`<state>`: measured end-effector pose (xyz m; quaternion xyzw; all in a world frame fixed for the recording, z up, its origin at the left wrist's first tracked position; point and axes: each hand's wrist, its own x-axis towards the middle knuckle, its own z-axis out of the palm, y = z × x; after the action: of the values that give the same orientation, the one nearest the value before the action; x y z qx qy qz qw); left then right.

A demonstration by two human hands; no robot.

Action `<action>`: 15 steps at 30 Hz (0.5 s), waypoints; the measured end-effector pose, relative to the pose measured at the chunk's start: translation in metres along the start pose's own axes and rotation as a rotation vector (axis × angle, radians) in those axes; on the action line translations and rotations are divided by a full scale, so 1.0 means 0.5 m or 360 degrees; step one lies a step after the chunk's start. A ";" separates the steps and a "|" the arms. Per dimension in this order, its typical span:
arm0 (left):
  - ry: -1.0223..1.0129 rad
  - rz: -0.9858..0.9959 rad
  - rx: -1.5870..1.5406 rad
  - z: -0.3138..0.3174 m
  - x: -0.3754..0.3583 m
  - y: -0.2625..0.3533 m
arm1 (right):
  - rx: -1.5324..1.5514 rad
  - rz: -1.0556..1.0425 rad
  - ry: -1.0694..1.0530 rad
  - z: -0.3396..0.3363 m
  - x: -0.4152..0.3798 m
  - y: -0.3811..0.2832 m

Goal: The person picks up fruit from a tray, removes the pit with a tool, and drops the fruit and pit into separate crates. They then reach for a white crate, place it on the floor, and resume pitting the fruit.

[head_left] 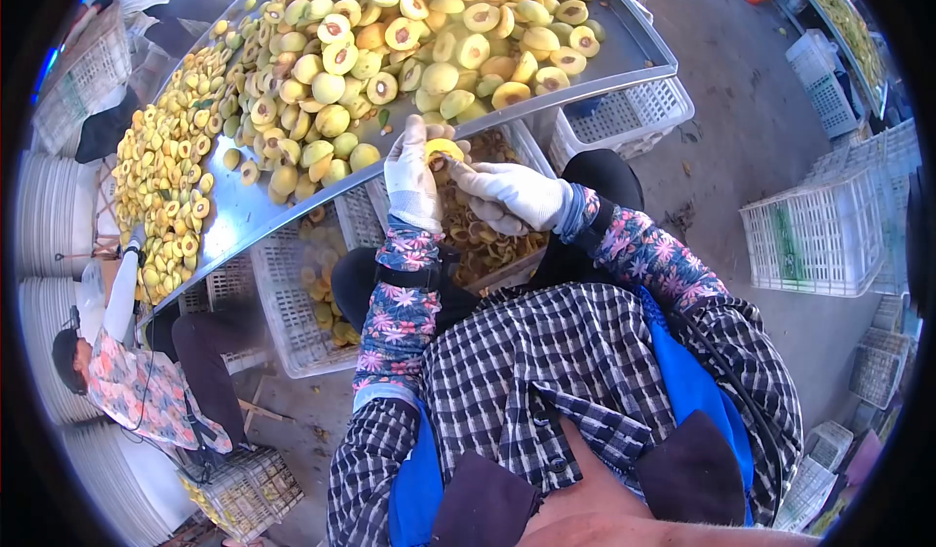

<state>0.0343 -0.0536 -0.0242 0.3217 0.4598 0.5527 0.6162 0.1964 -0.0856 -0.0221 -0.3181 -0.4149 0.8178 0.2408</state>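
- Pinching a yellow stone-fruit half (444, 149), your gloved left hand (413, 174) was clamped on tight.
- Your gloved right hand (509, 196) was right at its edge, couldn't tell the grip tbh.
- Fruit sat near the metal table (234, 211) rim.

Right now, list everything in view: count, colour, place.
Held half: one, yellow, in left hand
Fruit: many, mostly yellow, heaped on table
Table: one, silver, ahead of both hands
Second table: one, yellow-green load, upper right
Crates: many, mostly white, under table, right and lower left
Stacks: several, white, far left
Floor: one, grey, around
Co-worker: one, floral top, left
Shirt: one, black-and-white check, on wearer
Sleeves: two, floral, forearms
Left hand: one, white glove, holding half
Right hand: one, white glove, beside half
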 end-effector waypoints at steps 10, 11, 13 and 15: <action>0.0184 0.0196 -0.0383 0.015 -0.014 -0.015 | -0.0009 -0.0180 0.0141 0.034 0.014 0.012; 0.0185 0.0411 -0.0277 0.019 -0.015 -0.019 | 0.0104 -0.0135 0.0201 0.045 0.010 0.011; 0.0177 0.0552 -0.0298 0.028 -0.013 -0.026 | 0.0069 -0.0181 0.0232 0.049 0.015 0.022; 0.0223 0.0786 -0.0144 0.034 -0.018 -0.033 | 0.0000 -0.0275 0.0302 0.049 0.025 0.040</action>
<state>0.0568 -0.0635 -0.0310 0.3573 0.3835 0.7273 0.4429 0.1678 -0.1008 -0.0315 -0.3572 -0.4161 0.7602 0.3484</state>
